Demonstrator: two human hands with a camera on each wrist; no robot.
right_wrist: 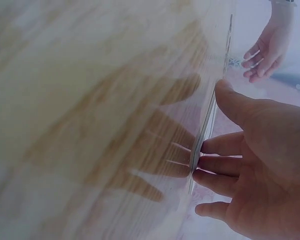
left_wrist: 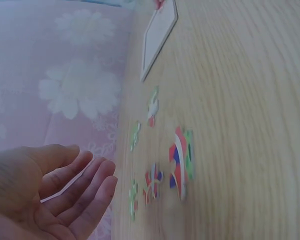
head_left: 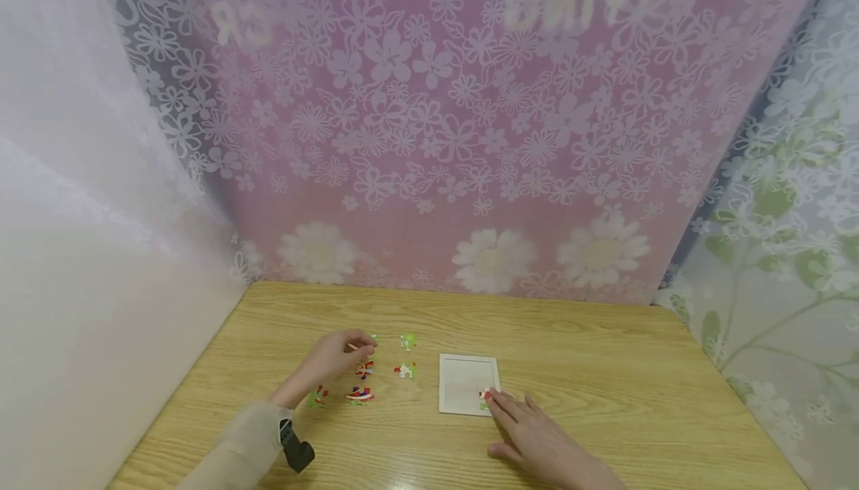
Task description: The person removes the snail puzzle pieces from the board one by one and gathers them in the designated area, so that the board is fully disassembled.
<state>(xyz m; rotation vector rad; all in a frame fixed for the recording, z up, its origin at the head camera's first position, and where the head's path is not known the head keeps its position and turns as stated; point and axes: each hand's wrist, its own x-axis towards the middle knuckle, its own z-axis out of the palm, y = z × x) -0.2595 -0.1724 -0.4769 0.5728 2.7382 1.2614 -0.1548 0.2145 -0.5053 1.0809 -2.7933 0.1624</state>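
Above a loose group of colourful jigsaw pieces hovers my left hand (head_left: pixel 338 356), fingers loosely bent; no piece shows clearly in it. Near it lie a red-and-blue piece (head_left: pixel 365 370), a long red, white and blue piece (left_wrist: pixel 179 162), and a green-and-red piece (head_left: pixel 318 397). A green piece (head_left: pixel 408 341) and a white-and-red piece (head_left: pixel 405 371) sit further right. My right hand (head_left: pixel 537 430) rests its straight fingertips on the lower right corner of a white puzzle tray (head_left: pixel 441 385), partly covering a red, white and green piece (head_left: pixel 484 396) in that corner.
The pieces and tray lie on a wood-grain table (head_left: pixel 590 356). A pink flowered backdrop (head_left: pixel 429 139) rises behind its far edge. Pale panels stand at the left and right sides. A dark band with a black device (head_left: pixel 295 445) is on my left wrist.
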